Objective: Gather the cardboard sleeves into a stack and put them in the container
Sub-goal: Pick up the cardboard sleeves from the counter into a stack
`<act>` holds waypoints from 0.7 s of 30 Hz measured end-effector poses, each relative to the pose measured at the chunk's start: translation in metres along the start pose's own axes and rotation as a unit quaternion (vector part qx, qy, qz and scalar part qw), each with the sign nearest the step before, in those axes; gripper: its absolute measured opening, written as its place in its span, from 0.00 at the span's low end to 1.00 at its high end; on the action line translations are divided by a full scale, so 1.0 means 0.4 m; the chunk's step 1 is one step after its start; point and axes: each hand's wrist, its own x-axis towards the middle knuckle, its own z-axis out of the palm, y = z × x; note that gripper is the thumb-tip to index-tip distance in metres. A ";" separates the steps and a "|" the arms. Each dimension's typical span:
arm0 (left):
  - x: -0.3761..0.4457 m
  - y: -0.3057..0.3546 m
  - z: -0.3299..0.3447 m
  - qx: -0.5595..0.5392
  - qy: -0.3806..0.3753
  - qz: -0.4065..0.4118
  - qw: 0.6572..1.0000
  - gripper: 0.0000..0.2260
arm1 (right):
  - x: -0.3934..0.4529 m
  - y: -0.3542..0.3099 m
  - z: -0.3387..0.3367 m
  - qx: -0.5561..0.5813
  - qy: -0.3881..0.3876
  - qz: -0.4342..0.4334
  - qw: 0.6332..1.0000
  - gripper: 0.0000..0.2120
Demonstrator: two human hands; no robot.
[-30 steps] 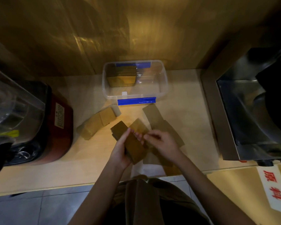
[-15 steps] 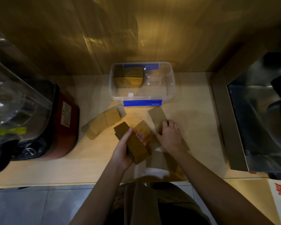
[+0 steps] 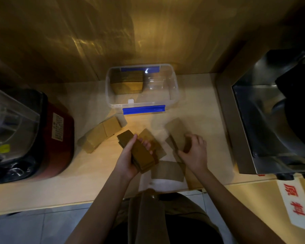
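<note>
My left hand (image 3: 130,155) grips a stack of brown cardboard sleeves (image 3: 141,155) just above the counter. To its right, my right hand (image 3: 194,152) pinches a loose flat sleeve (image 3: 177,132) lying on the counter. Another flat sleeve (image 3: 167,170) lies near the counter's front edge, and one more (image 3: 154,141) sits under the held stack. A separate pile of sleeves (image 3: 100,136) lies to the left. The clear plastic container (image 3: 173,95) with blue clips stands at the back, with a stack of sleeves (image 3: 127,83) in its left half.
A red and black appliance with a clear jug (image 3: 25,131) fills the left of the wooden counter (image 3: 201,106). A steel machine (image 3: 271,120) stands on the right. A white label with red characters (image 3: 296,206) lies at the lower right. A wooden wall backs the counter.
My right hand moved right, away from the held stack, onto the loose sleeves and now pinches one. My left hand keeps hold of the stack in about the same place.
</note>
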 end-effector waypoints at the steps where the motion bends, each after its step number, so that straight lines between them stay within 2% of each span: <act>1: 0.003 -0.003 -0.002 0.003 -0.003 -0.002 1.000 0.18 | -0.017 0.017 0.004 0.006 0.003 0.017 1.000 0.30; 5: 0.012 -0.017 0.000 0.015 -0.010 -0.014 1.000 0.17 | -0.061 0.062 0.033 0.015 -0.015 0.051 0.998 0.29; 9: 0.003 -0.027 0.013 0.022 -0.014 -0.020 0.999 0.16 | -0.064 0.066 0.043 0.007 -0.028 0.044 0.999 0.30; 21: -0.012 -0.041 0.006 0.023 -0.017 -0.020 0.999 0.16 | -0.018 0.044 0.042 -0.110 -0.053 0.051 0.991 0.32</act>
